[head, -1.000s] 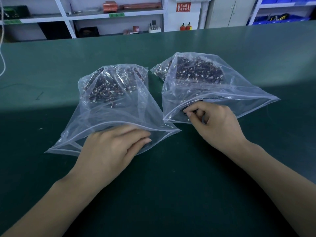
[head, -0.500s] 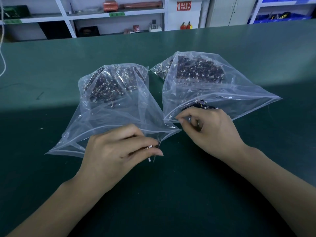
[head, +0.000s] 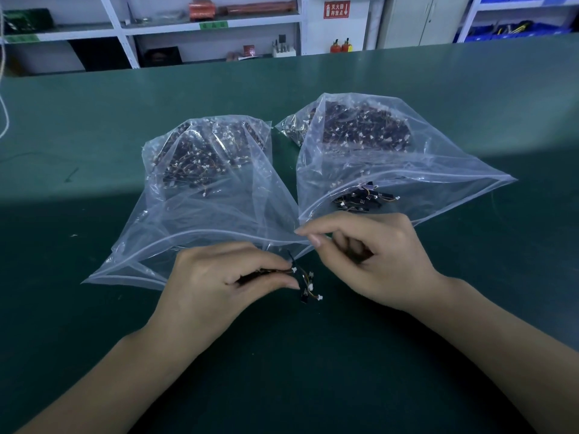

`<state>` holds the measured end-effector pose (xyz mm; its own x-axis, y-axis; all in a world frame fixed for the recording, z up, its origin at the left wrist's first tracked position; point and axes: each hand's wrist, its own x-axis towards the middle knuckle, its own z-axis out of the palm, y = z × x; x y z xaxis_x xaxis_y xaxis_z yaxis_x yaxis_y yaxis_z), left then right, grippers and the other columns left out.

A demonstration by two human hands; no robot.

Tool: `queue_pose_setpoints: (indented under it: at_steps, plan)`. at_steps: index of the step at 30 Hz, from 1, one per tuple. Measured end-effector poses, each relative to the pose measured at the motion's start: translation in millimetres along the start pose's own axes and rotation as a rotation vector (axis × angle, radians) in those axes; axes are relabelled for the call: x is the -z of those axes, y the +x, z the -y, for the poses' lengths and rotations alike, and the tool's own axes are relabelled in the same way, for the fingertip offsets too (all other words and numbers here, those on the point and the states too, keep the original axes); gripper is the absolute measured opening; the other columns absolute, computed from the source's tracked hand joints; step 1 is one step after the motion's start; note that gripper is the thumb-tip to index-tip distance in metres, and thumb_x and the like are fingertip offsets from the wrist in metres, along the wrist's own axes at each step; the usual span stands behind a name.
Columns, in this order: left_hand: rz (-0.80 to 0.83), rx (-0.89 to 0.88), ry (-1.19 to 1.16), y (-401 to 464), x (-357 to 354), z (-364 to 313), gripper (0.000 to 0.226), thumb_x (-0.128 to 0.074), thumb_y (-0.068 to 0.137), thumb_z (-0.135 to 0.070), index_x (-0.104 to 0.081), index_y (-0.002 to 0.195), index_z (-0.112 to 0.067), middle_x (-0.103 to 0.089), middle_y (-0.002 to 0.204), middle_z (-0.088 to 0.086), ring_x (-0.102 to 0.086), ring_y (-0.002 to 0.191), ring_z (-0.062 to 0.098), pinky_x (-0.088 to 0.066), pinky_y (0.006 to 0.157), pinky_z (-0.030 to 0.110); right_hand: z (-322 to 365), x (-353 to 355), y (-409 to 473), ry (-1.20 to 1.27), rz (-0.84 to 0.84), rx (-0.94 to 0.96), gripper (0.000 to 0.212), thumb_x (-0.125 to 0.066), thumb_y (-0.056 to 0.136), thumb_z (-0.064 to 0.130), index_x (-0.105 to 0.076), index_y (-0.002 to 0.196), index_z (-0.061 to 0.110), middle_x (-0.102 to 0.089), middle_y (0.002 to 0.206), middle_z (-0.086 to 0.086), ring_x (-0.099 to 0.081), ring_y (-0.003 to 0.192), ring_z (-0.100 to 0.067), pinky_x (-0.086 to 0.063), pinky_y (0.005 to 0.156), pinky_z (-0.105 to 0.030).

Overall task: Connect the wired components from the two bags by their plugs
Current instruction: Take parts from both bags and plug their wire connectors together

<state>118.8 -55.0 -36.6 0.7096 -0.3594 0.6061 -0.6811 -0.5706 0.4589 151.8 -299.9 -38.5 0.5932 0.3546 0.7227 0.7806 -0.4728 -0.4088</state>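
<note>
Two clear zip bags lie side by side on the green table (head: 94,98), their mouths toward me. The left bag (head: 200,214) and the right bag (head: 416,164) each hold a heap of small dark wired components with white plugs. My left hand (head: 225,286) pinches a small bunch of wired components (head: 305,285) just outside the left bag's mouth, their wires and plugs dangling. My right hand (head: 372,258) hovers close to the right of it with fingers curled and thumb against index; something dark shows between its fingers, mostly hidden. Several loose components (head: 365,197) lie inside the right bag's mouth.
Green mat stretches around and in front of the bags. White shelving (head: 206,26) with boxes and small items stands behind the table's far edge. A white cord (head: 3,114) hangs at the far left.
My left hand has drawn a bunch of components out of the left bag. My right hand has left the right bag's mouth and moved down-left toward my left hand.
</note>
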Motion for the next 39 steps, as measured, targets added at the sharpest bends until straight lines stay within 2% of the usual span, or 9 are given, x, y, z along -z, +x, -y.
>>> queue_pose_setpoints:
  at_steps: [5, 10, 13, 16, 23, 26, 30, 34, 39]
  plan:
    - [-0.087, -0.069, 0.025, 1.1, 0.0, -5.1, 0.013, -0.088, 0.086, -0.027, -0.086, 0.094, -0.018, -0.078, 0.094, -0.018, -0.069, 0.084, -0.010, -0.051, 0.078, 0.009, 6.5, -2.6, -1.3, 0.038, 0.088, 0.039, 0.014, -0.070, 0.103, 0.020, -0.079, 0.113, 0.016, -0.043, 0.075, 0.035, -0.045, 0.058, 0.011, -0.032, 0.063, -0.006]
    - [-0.136, -0.082, 0.017, 0.9, -1.9, -6.7, 0.014, -0.082, 0.093, -0.024, -0.083, 0.103, -0.013, -0.079, 0.100, -0.015, -0.074, 0.089, -0.008, -0.059, 0.079, 0.015, 6.4, -4.4, -1.5, 0.033, 0.120, -0.003, 0.014, -0.072, 0.102, 0.027, -0.079, 0.111, 0.019, -0.052, 0.070, 0.019, -0.045, 0.056, 0.006, -0.034, 0.061, -0.009]
    - [-0.145, -0.031, -0.032, -0.9, -4.0, -5.4, 0.024, -0.079, 0.092, -0.029, -0.079, 0.102, -0.007, -0.080, 0.101, -0.011, -0.076, 0.094, -0.005, -0.063, 0.079, 0.020, 5.1, -4.3, -0.9, 0.040, 0.099, -0.004, 0.011, -0.074, 0.101, 0.024, -0.081, 0.106, 0.017, -0.050, 0.074, 0.023, -0.044, 0.057, 0.009, -0.031, 0.063, -0.006]
    - [-0.153, -0.028, 0.010, -0.7, -3.9, -3.7, 0.028, -0.079, 0.092, -0.034, -0.078, 0.101, -0.008, -0.080, 0.102, -0.012, -0.075, 0.099, -0.006, -0.061, 0.082, 0.017, 4.8, -4.8, -0.9, 0.039, 0.097, 0.003, 0.010, -0.074, 0.101, 0.019, -0.082, 0.106, 0.014, -0.047, 0.076, 0.023, -0.043, 0.058, 0.010, -0.031, 0.064, -0.006]
    - [-0.122, -0.053, 0.094, -2.5, -2.3, 5.1, 0.013, -0.072, 0.104, -0.030, -0.081, 0.109, -0.021, -0.076, 0.091, -0.013, -0.071, 0.075, 0.010, -0.058, 0.063, 0.034, 6.9, -2.8, 0.3, 0.029, 0.066, -0.059, 0.009, -0.070, 0.101, 0.023, -0.075, 0.096, 0.017, -0.038, 0.066, 0.031, -0.042, 0.056, 0.003, -0.032, 0.060, -0.012]
    - [-0.110, -0.052, 0.091, -2.4, -1.1, 4.0, 0.011, -0.068, 0.106, -0.030, -0.077, 0.110, -0.027, -0.073, 0.088, -0.013, -0.067, 0.072, 0.012, -0.055, 0.061, 0.034, 9.1, -3.0, 0.4, 0.044, 0.080, -0.083, 0.011, -0.068, 0.102, 0.024, -0.071, 0.095, 0.017, -0.041, 0.068, 0.030, -0.042, 0.054, 0.000, -0.032, 0.058, -0.014]
    - [-0.118, -0.019, 0.102, -2.6, -1.2, 3.9, 0.015, -0.069, 0.105, -0.029, -0.081, 0.101, -0.020, -0.071, 0.084, -0.013, -0.065, 0.068, 0.011, -0.054, 0.057, 0.036, 11.2, -3.5, -0.5, 0.145, 0.091, -0.127, 0.011, -0.068, 0.103, 0.027, -0.067, 0.095, 0.020, -0.051, 0.070, 0.022, -0.046, 0.050, -0.010, -0.032, 0.056, -0.013]
    - [-0.137, -0.030, 0.086, -1.6, -0.7, 0.9, 0.013, -0.070, 0.104, -0.026, -0.081, 0.100, -0.019, -0.072, 0.084, -0.016, -0.066, 0.070, 0.008, -0.053, 0.056, 0.033, 12.7, -4.4, -1.0, 0.227, 0.132, -0.160, 0.011, -0.075, 0.098, 0.027, -0.069, 0.096, 0.018, -0.055, 0.071, 0.024, -0.044, 0.048, -0.009, -0.031, 0.056, -0.009]
    - [-0.111, -0.045, 0.106, -1.6, -0.4, 1.0, 0.017, -0.068, 0.105, -0.028, -0.081, 0.099, -0.018, -0.070, 0.082, -0.013, -0.061, 0.067, 0.006, -0.052, 0.056, 0.033, 9.4, -6.8, -1.1, 0.204, 0.101, -0.129, 0.013, -0.073, 0.100, 0.024, -0.075, 0.095, 0.013, -0.055, 0.072, 0.023, -0.047, 0.050, -0.014, -0.035, 0.053, -0.018]
